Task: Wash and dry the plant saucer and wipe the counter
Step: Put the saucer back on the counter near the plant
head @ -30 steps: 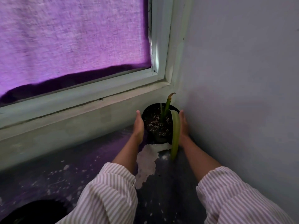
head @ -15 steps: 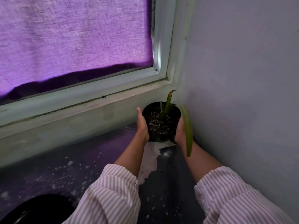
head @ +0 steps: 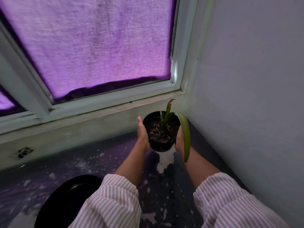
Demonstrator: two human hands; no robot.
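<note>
1. Where the fingers meet the black pot (head: 160, 146), just right of the middle of the frame, both hands grasp it from opposite sides. The left hand (head: 142, 134) lies on the left wall with its thumb (head: 139, 120) stretched up beside the rim, and its other fingers go behind the pot, out of sight.
2. The right hand (head: 179, 143) clasps the right wall. A long green leaf (head: 185, 135) hangs down over it, so I cannot make out its single fingers.
3. The pot stands upright between the two palms. It is filled with dark soil (head: 158, 130) that has pale flecks, and a second leaf (head: 168, 108) with a brown tip rises from it.
4. Directly below the pot there is a white patch (head: 165, 159) on the dark counter (head: 98, 165). Whether the base of the pot touches the counter, I cannot tell.
5. Behind the hands the skin is bare as far as the left sleeve (head: 111, 203) and the right sleeve (head: 230, 203), both striped, at the bottom of the frame.
6. A black round dish (head: 65, 199), which seems to be the plant saucer, lies on the counter at the lower left, well apart from the pot. The left sleeve hides part of it.
7. The counter is speckled with pale spots and has a purple tint toward the left.
8. A window covered by purple cloth (head: 98, 46) fills the upper left, with a pale window frame (head: 115, 102) under it. A plain wall (head: 246, 79) takes the right side, and the pot is near the corner where they meet.
</note>
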